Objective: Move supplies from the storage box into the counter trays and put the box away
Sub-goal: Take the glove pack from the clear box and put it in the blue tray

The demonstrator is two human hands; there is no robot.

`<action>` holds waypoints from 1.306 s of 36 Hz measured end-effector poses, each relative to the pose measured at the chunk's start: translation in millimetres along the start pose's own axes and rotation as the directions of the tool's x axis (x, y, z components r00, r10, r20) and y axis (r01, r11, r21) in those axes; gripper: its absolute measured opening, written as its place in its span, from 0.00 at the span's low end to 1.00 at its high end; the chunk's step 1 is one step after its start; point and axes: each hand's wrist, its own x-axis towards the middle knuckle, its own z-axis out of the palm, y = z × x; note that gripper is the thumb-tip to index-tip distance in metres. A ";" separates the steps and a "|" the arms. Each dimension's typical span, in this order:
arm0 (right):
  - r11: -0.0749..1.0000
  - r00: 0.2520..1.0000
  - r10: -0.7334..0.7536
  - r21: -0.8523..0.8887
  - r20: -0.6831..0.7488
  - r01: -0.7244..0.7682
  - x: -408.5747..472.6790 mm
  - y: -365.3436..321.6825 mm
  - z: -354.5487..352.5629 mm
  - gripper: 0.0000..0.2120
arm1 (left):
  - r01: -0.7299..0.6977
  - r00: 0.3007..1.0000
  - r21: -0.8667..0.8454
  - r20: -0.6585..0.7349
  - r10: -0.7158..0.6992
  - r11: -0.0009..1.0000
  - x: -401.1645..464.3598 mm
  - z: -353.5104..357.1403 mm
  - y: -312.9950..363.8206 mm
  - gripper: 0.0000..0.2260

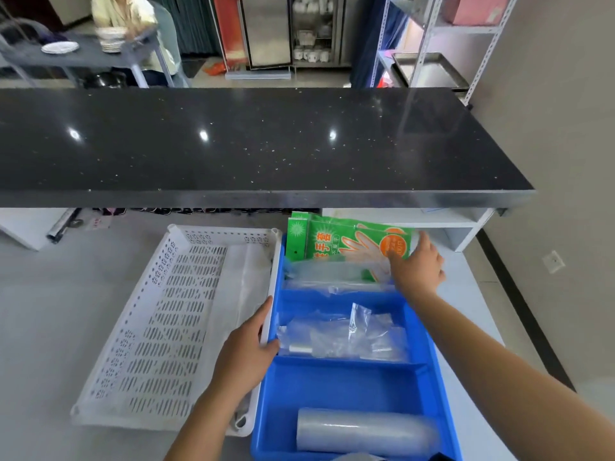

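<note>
Green printed glove packets (346,242) stand in the twelve-o'clock compartment of the blue divided plastic tray (429,341); right hand (417,264), grip loosely open, touches them. Left hand (248,351) clasps the white perforated basket (159,314) rim at nine o'clock. Stocking is likely underway; next, seat the packets.

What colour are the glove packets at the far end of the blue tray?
Green with orange print, clearest in the head view: glove packets.

A left hand (248,354) grips the rim between a white perforated tray (159,327) and a blue divided tray (429,341). The right hand (417,266) touches green glove packets (336,242) in the blue tray's far compartment.
</note>
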 end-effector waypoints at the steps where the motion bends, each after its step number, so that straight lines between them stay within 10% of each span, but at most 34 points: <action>1: 0.995 0.997 0.064 0.074 0.051 -0.067 8.9 -0.1 -4.0 0.32 | 0.000 1.000 -0.004 -0.005 -0.001 1.000 0.2 0.3 -0.7 0.35; 5: 0.959 0.975 0.090 0.246 0.204 -0.140 31.7 0.0 -14.7 0.15 | -0.017 1.000 -0.021 0.000 0.017 1.000 0.8 1.9 -1.6 0.35; 13: 0.996 0.997 -0.068 0.054 0.023 0.066 47.0 -11.9 -4.3 0.12 | -0.002 0.999 0.007 0.040 0.001 1.000 2.6 -0.6 -4.6 0.35; 36: 0.983 0.980 -0.162 0.103 0.120 0.150 14.6 13.8 -26.0 0.27 | 0.045 0.997 0.006 0.066 -0.045 0.999 0.7 -2.4 4.1 0.36; 47: 0.833 0.776 -0.550 0.133 0.310 0.538 -126.1 42.4 -68.9 0.27 | -0.077 0.995 0.069 -0.057 0.081 0.995 -45.9 5.6 35.9 0.33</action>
